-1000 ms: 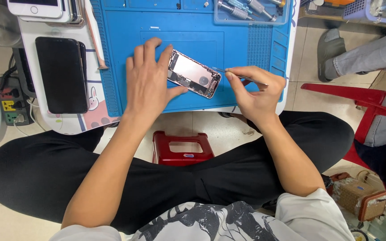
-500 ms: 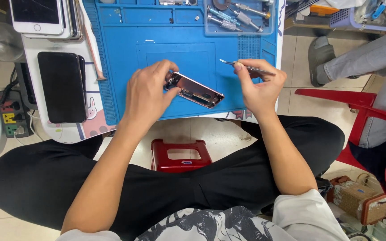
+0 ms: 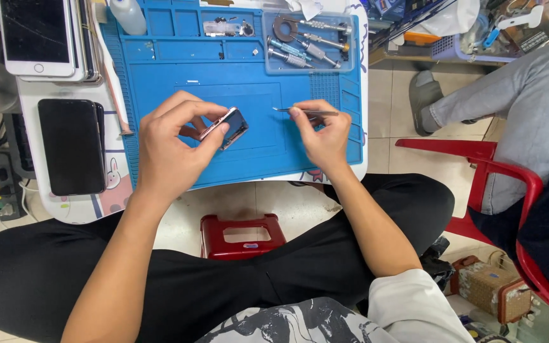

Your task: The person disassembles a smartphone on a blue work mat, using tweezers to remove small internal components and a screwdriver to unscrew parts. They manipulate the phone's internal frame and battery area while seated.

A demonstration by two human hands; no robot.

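The left hand (image 3: 166, 149) holds a phone (image 3: 225, 127) in a closed grip, thumb and fingers pinching its long edges so that it stands tilted on its side above the blue mat (image 3: 160, 95). The phone's rosy rim faces the camera and its dark face turns away to the right. The right hand (image 3: 322, 136) is clenched on tweezers (image 3: 305, 112), which lie level with the points toward the left, a little apart from the phone and above the mat. The mat lies on a white desk (image 3: 71, 206).

At the mat's far right corner a clear tray (image 3: 309, 44) holds screwdrivers and a round part. A white bottle (image 3: 127, 14) stands at the mat's far left corner. Left of the mat a black phone (image 3: 71, 146) lies flat on the desk, face dark, and beyond it a white phone (image 3: 36, 35) rests on a stack of others. A small red stool (image 3: 243, 235) sits on the floor between the person's crossed legs. To the right, another person's grey-trousered leg (image 3: 509, 95) stretches beside a red chair (image 3: 503, 184).
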